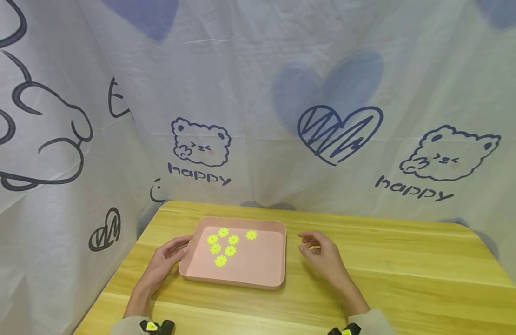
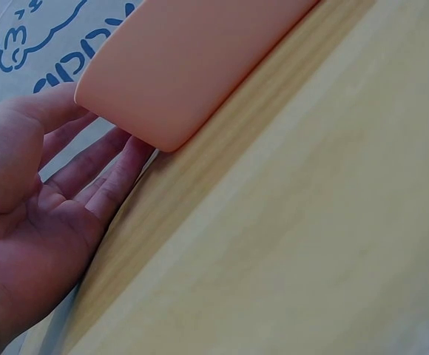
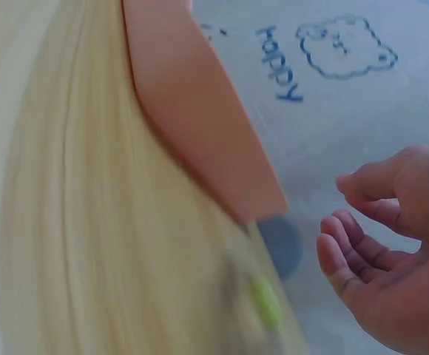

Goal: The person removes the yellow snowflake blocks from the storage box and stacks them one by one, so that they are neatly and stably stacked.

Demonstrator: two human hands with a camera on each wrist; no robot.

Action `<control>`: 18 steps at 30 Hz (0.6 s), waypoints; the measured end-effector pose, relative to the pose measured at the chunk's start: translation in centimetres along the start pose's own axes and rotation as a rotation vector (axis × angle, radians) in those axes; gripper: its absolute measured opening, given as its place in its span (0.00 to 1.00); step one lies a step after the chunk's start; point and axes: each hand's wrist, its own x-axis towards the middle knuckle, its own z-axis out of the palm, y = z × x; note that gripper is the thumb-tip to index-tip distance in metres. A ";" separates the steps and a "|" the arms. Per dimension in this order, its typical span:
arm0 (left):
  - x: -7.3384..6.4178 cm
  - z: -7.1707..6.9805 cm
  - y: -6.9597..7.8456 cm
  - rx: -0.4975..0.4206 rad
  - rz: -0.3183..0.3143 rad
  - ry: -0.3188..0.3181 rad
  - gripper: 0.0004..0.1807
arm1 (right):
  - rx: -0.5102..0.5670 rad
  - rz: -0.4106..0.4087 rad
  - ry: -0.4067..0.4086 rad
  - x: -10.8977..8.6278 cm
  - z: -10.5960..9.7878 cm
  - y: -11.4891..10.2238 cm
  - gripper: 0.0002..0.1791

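While both forearms reach in over the wooden table, the left hand stands at the left end of the pink tray, palm turned inward. Its fingers are slightly bent and the thumb lies apart from them; they meet the outside of the tray's left wall, with some tips hidden behind a corner in the left wrist view, so how firmly they press cannot be told. The right hand hangs beyond the tray's right wall, near but apart from it, wrist angled inward. Its fingers curl loosely close to one another, a gap separating index finger and thumb. The tray sits flat on the table between the hands. Seven yellow flower-shaped pieces lie in it, six clustered toward its left half and one set apart to their right, near the far wall. Cream sleeves cover the forearms.
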 end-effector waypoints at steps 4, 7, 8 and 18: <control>0.0 0.0 -0.1 -0.002 0.005 -0.001 0.29 | 0.086 -0.028 -0.034 0.2 1.4 -1.2 0.15; 0.0 -0.1 -0.1 -0.007 0.004 0.003 0.28 | 0.145 -0.036 -0.064 0.5 2.7 -1.9 0.15; -0.1 0.0 -0.1 -0.010 0.003 0.002 0.28 | 0.157 -0.039 -0.074 0.7 3.1 -2.1 0.15; 0.1 0.0 -0.2 0.000 -0.002 0.009 0.29 | 0.090 -0.090 -0.136 2.4 6.8 -3.0 0.20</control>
